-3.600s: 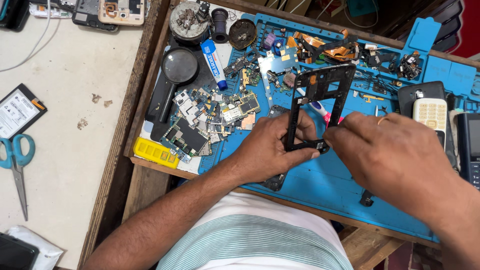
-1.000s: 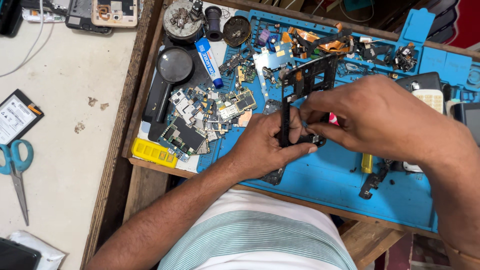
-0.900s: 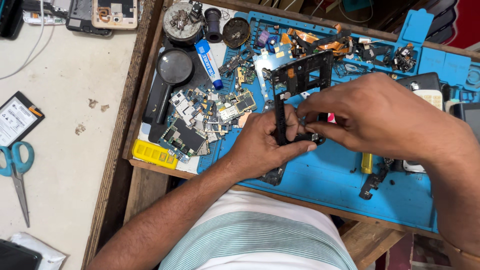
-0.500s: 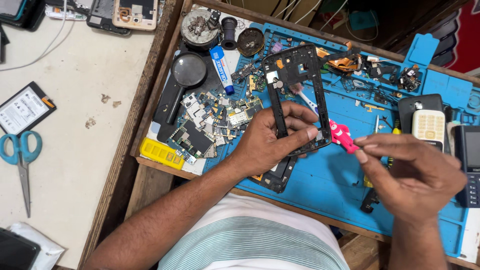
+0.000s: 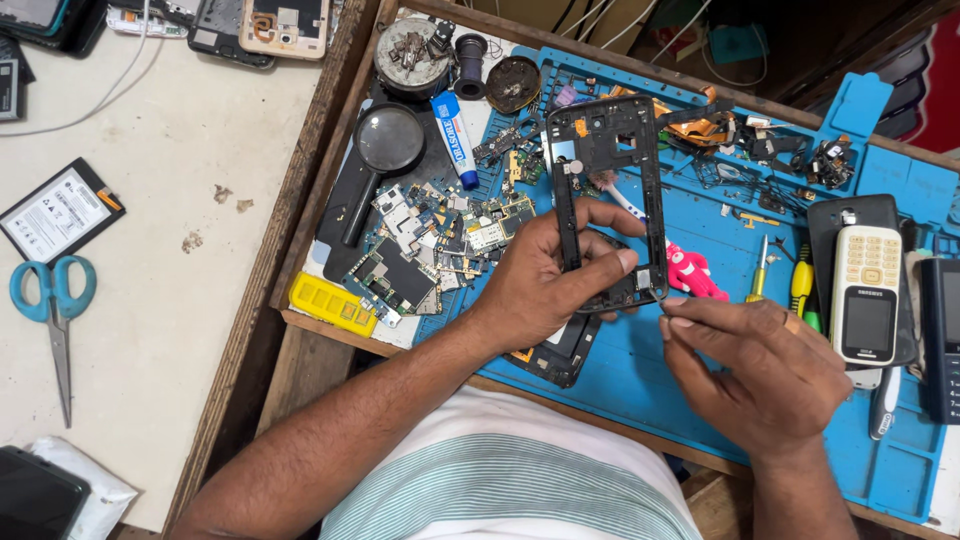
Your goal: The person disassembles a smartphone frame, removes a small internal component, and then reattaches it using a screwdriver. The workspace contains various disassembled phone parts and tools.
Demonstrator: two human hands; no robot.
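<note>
Clearly light and thin, the black phone frame [image 5: 610, 200] looks brittle; left hand [image 5: 545, 280] grips its lower rail, right hand [image 5: 760, 375] pinches its corner.

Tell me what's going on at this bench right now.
A person is working on a black phone frame over a blue work mat. The left hand holds the frame up by its lower part, while the right hand pinches at its bottom corner. Loose circuit boards, a magnifying glass and a white keypad phone lie around.
</note>
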